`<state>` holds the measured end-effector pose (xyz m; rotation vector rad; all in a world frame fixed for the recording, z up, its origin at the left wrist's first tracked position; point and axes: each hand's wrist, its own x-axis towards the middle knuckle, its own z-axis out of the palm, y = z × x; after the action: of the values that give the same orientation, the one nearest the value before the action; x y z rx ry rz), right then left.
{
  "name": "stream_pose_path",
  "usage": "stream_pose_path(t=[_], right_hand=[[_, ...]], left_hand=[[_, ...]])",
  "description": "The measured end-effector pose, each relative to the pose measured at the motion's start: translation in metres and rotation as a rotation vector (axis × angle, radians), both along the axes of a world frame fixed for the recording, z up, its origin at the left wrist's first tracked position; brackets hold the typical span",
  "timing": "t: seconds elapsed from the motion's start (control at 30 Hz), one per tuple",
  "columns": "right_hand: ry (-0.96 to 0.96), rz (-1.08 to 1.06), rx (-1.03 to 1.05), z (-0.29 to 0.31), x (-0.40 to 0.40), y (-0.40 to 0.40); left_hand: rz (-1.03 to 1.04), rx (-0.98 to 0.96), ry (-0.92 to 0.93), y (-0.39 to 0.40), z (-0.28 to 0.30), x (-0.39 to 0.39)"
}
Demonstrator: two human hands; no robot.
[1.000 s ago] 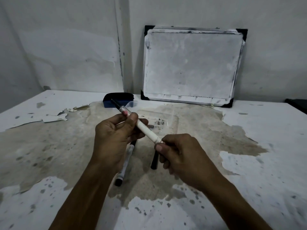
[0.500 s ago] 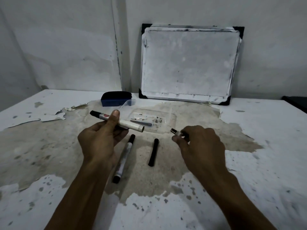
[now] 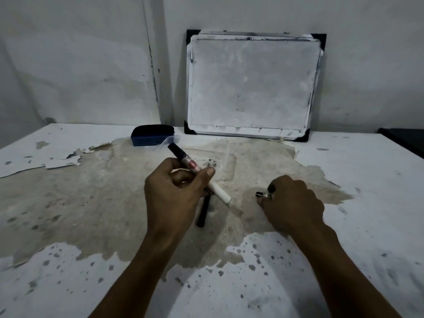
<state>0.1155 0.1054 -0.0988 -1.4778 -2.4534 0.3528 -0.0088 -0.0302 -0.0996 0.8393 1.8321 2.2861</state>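
The left hand (image 3: pixel 174 193) grips a white marker (image 3: pixel 219 192) above the middle of the tabletop (image 3: pixel 358 237), fingers curled round its barrel. A red label sits on the barrel (too small to read). The marker's long axis runs diagonally, black end toward the far left corner and open white end toward the near right. The right hand (image 3: pixel 291 203) pinches a small black-tipped piece (image 3: pixel 263 195) just above the tabletop. A black cap (image 3: pixel 203 214) lies under the left hand.
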Motion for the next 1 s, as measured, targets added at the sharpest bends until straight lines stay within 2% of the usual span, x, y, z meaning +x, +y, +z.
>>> stream_pose_path(t=[0.1, 0.23, 0.43, 0.6, 0.67, 0.73, 0.77, 0.83, 0.93, 1.0], right_hand=[[0.008, 0.003, -0.020, 0.000, 0.000, 0.001], [0.003, 0.012, -0.029, 0.001, 0.000, 0.001], [0.029, 0.021, -0.040, 0.003, 0.001, 0.000], [0.139, 0.066, 0.012, 0.008, 0.000, -0.002], [0.172, 0.073, 0.005, 0.010, 0.000, -0.002], [0.181, 0.082, -0.006, 0.011, 0.000, -0.002], [0.181, 0.088, -0.012, 0.011, 0.000, -0.003], [0.192, 0.100, -0.021, 0.011, 0.000, -0.004], [0.227, 0.111, -0.034, 0.012, 0.001, -0.005], [0.255, 0.124, -0.057, 0.014, 0.000, -0.005]], left_hand=[[0.039, 0.047, 0.083, 0.003, -0.005, 0.003], [0.069, -0.239, 0.212, 0.008, -0.016, 0.002], [0.035, -0.036, 0.057, 0.003, -0.009, -0.003], [-0.012, 0.050, -0.042, 0.000, -0.004, 0.000], [-0.047, -0.090, -0.020, 0.002, -0.008, -0.002], [-0.049, -0.297, 0.090, 0.004, -0.012, -0.003], [-0.032, -0.318, 0.108, 0.004, -0.013, -0.004], [-0.022, -0.242, 0.076, 0.003, -0.012, -0.005], [-0.090, -0.073, -0.098, -0.001, -0.005, -0.005], [-0.131, -0.043, -0.194, -0.002, -0.003, -0.007]])
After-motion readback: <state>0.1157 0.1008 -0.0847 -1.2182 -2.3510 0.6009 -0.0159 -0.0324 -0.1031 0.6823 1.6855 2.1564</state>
